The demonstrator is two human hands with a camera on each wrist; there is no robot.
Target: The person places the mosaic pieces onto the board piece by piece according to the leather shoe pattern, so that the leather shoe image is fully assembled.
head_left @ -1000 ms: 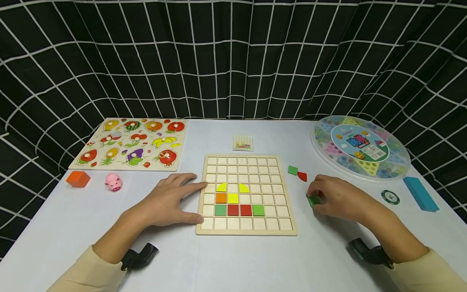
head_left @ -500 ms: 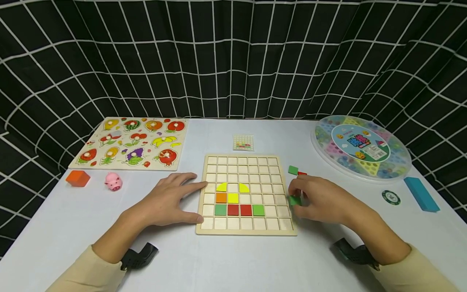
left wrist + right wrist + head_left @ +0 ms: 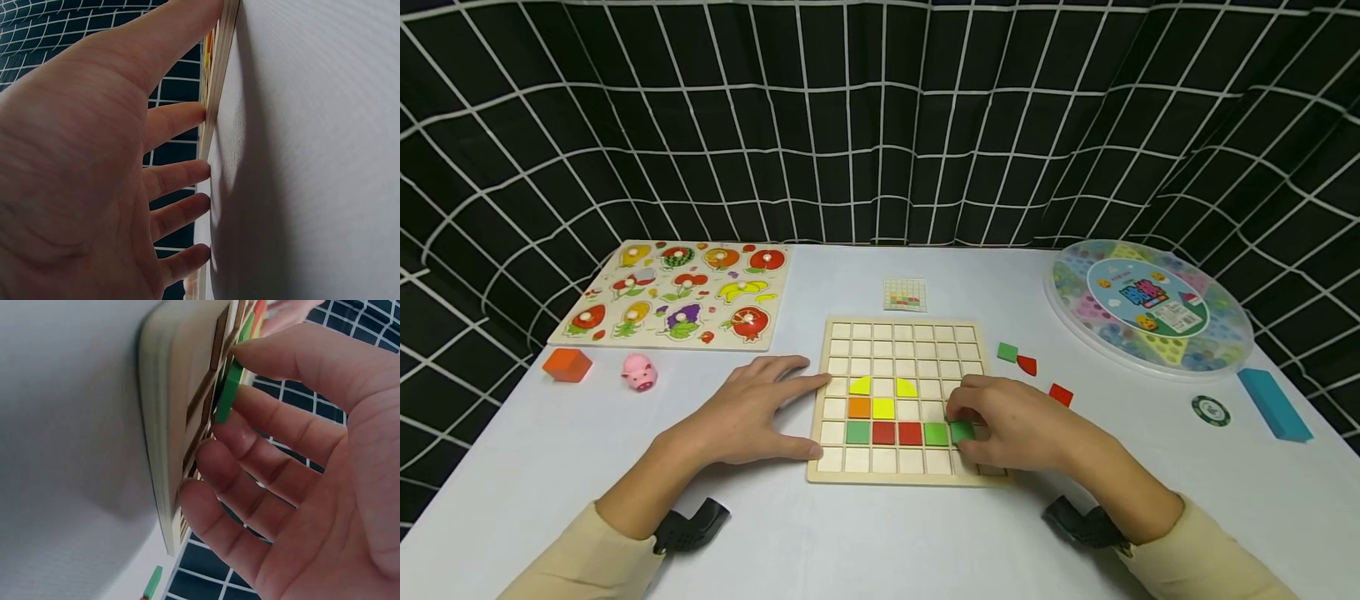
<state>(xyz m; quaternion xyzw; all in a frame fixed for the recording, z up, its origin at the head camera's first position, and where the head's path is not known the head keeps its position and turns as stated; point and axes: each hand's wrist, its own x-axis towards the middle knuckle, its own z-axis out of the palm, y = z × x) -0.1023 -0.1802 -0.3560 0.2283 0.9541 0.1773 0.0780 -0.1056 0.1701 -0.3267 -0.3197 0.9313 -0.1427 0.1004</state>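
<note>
A wooden grid board [image 3: 857,461] lies in the middle of the white table. My right hand [image 3: 1018,421] pinches a green square tile [image 3: 962,431] over the board's right part, beside a light green tile [image 3: 936,434]. In the right wrist view the green tile [image 3: 230,394] stands tilted at the grid, between thumb and fingers. Two red tiles [image 3: 883,433] and a teal tile [image 3: 857,432] continue that row leftward. Above them sit an orange tile [image 3: 859,407], a yellow square [image 3: 883,408] and two yellow rounded pieces [image 3: 906,387]. With fingers spread, my left hand [image 3: 741,417] touches the board's left edge.
Right of the board lie loose green [image 3: 1007,352] and red [image 3: 1061,394] pieces. A pattern card [image 3: 905,294] is behind it. Fruit puzzle [image 3: 763,340], orange block [image 3: 567,365] and toy pig [image 3: 639,372] stand left; round bead box [image 3: 1150,346], chip [image 3: 1211,410] and blue block [image 3: 1275,404] right.
My right hand has carried the green tile leftward from the table onto the board, uncovering a red piece behind it. The left hand keeps its place at the board's edge.
</note>
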